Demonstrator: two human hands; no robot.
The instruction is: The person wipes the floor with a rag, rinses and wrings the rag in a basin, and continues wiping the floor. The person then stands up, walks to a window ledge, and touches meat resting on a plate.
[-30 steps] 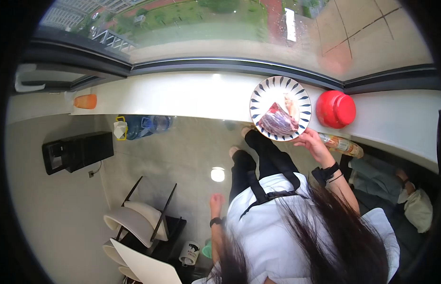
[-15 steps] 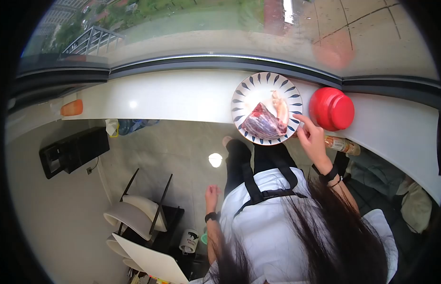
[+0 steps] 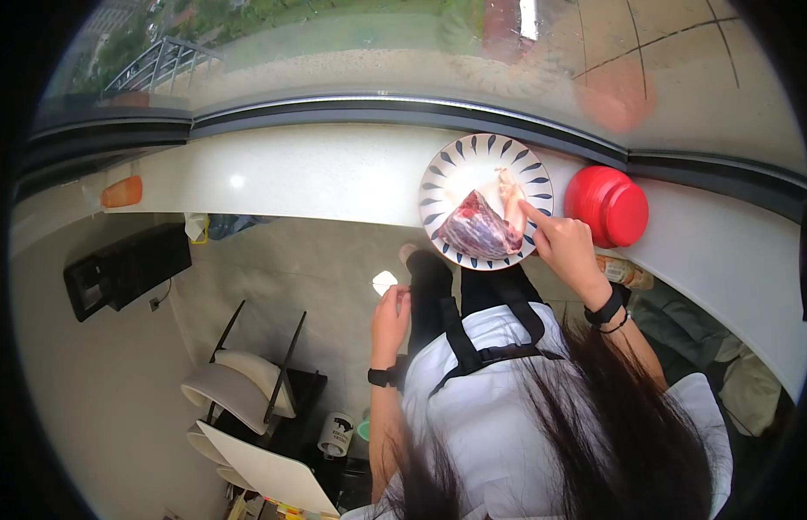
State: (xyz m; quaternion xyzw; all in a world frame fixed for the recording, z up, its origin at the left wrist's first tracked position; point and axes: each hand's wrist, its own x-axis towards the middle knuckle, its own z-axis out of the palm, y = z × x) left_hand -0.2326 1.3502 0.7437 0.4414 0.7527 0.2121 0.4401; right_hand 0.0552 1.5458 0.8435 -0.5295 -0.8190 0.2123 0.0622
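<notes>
A white plate with dark blue teardrop marks (image 3: pixel 437 180) rests on the white ledge, its near edge reaching past the ledge's front. On it lies a dark red piece of raw meat (image 3: pixel 480 227), streaked white, beside a pale pinkish piece of raw meat (image 3: pixel 511 201). My right hand (image 3: pixel 566 249) reaches over the plate's right rim. Its index finger is stretched out to the pale piece, seemingly touching it, while the other fingers bend inward. My left hand (image 3: pixel 391 317) hangs over the floor left of my legs, fingers curled together with nothing visible in them.
A red lidded jar (image 3: pixel 607 206) stands right of the plate by the window frame. An orange container (image 3: pixel 122 192) sits at the ledge's far left. Below are chairs (image 3: pixel 237 387), a white printed canister (image 3: pixel 336 434) and a bottle-like item (image 3: pixel 624 271) beside the ledge.
My right index finger has moved left, from the plate's rim to the pale meat. My left hand has risen forward. The plate and its meat look unmoved on the ledge.
</notes>
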